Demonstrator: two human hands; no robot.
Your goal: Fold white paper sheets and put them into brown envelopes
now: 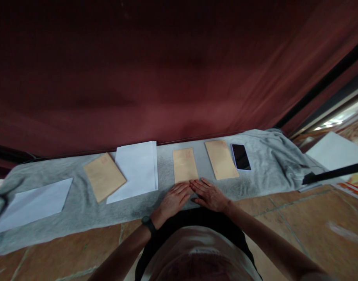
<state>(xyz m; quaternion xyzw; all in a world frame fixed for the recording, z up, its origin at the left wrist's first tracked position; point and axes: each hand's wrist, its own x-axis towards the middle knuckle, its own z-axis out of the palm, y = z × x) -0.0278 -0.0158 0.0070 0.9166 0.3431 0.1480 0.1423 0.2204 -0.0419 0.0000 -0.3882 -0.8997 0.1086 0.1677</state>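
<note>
My left hand [174, 199] and my right hand [209, 194] lie flat side by side, fingers stretched out, on the near end of a tan envelope [184, 164] that rests on a grey cloth [79, 207]. Both hands press on it and hold nothing. A dark watch sits on my left wrist. A second tan envelope [221, 159] lies just to the right, and a third [104, 176] lies tilted to the left.
A stack of white sheets [138, 169] lies between the left and middle envelopes. Another white sheet [32, 203] lies at the far left. A black phone [241, 157] rests right of the envelopes. A dark red curtain hangs behind; tiled floor is in front.
</note>
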